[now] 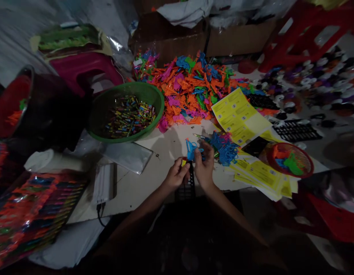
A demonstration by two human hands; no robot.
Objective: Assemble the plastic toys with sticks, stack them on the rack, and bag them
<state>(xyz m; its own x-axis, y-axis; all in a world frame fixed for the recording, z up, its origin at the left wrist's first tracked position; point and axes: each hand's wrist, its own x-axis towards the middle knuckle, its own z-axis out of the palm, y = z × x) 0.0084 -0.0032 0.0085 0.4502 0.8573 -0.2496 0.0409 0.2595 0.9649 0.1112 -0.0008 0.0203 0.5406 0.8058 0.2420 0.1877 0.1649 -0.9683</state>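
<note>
My left hand (pixel 177 175) pinches the top of a black plastic grid strip (pixel 187 187) that runs down toward me, with a small yellow bit showing at its fingertips. My right hand (pixel 204 166) holds a small blue plastic toy piece (pixel 190 149) just above the strip's upper end. Both hands meet over the white board (pixel 162 152) in front of me. A small heap of blue pieces (pixel 225 147) lies just right of my right hand.
A green bowl (pixel 108 103) of small colourful sticks stands to the upper left. A big pile of orange, pink and blue plastic pieces (pixel 191 88) fills the back. Yellow printed sheets (pixel 240 114), a red basket (pixel 291 160), black grids (pixel 297 131), packed bundles (pixel 30 206) and cardboard boxes (pixel 240 38) surround me.
</note>
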